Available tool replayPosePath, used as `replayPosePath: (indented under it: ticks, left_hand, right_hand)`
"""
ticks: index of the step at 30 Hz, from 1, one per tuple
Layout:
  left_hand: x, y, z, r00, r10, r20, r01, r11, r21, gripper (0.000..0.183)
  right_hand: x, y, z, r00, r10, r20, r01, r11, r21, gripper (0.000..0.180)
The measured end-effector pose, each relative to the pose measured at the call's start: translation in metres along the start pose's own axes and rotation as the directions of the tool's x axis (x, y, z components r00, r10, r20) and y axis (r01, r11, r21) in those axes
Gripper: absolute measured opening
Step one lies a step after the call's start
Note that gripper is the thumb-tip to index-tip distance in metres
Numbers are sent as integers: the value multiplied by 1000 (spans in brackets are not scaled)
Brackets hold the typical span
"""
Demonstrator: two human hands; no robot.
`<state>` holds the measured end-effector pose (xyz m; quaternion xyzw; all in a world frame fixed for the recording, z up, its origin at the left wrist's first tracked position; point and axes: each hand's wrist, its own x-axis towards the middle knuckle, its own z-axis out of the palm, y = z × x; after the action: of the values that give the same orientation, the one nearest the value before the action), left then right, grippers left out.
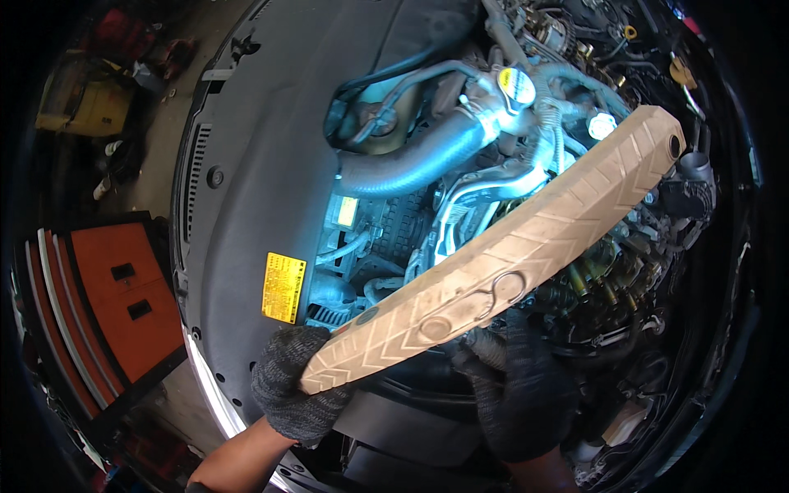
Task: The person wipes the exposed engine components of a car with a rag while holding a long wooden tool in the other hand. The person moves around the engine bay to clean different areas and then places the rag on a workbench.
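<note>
My left hand (296, 382), in a dark knit glove, grips the lower-left end of a long tan bar-shaped work light (511, 246). The light lies diagonally across the view, its ribbed chevron side facing me. A wire hook (508, 288) rests against that side. Bluish-white light falls on the engine bay beyond it. My right hand (524, 394), gloved too, is below the bar's middle, close to a corrugated hose (487, 348). Its fingertips are dim and partly hidden, so I cannot tell whether they hold anything. The bar covers part of the engine (604, 277).
A black radiator hose (413, 160) runs to a radiator cap (516, 89). The black plastic cover (271, 154) at the left bears a yellow label (283, 287). An orange tool cabinet (123, 296) stands beyond the car's front edge. A yellow case (86, 98) is on the floor.
</note>
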<state>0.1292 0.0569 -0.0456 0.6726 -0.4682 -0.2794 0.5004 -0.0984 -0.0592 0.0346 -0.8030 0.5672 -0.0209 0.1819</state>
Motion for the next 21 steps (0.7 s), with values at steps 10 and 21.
replayPosePath:
  ticks: [10,21]
  left_hand:
    - [4,-5,-4,999,51,-7,-52,998,-25,50]
    - [7,6,-6,995,41,88,-51,993,107,48]
  right_hand:
    - [-6,2,9,990,-132,-50,126,986,-111,60]
    - [-13,3,13,984,-135,-113,114,978,-174,58]
